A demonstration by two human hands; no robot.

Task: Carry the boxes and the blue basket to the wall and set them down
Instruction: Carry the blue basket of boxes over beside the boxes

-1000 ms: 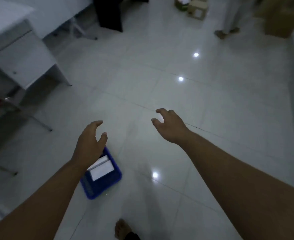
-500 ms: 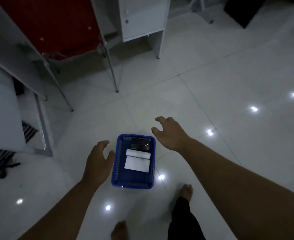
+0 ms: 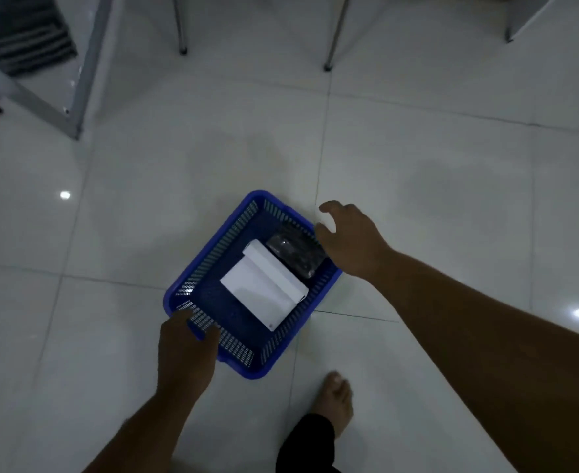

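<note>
hands reach down to opposite corners of the blue basket [image 3: 213,268], which sits flat on the tiled floor [image 3: 417,199], turned at an angle to the tile joints and just ahead of a bare foot [image 3: 337,401]. the left hand [image 3: 184,356] is at the near-left corner, fingers curled against the rim and thumb toward the inside, so it looks to be starting a pinch on the edge, though whether it has truly closed there cannot be told. the right hand [image 3: 353,240] hovers at the far-right rim, fingers spread and loosely bent, holding nothing yet. taking diagonal corners would keep the load level on lifting, which probably explains the placing. the basket is moulded plastic, rectangular with rounded corners, its walls slotted into a lattice and its rim a smooth band thick enough to hook under. inside lie two white boxes [image 3: 264,285], flat and crisp-edged like card, overlapping, and beside them a dark glossy bundle [image 3: 295,250] of crinkled wrap, too dim to identify. the floor is polished and mirrors ceiling lights, so likely slippery. metal furniture legs [image 3: 180,25] stand well beyond.
</note>
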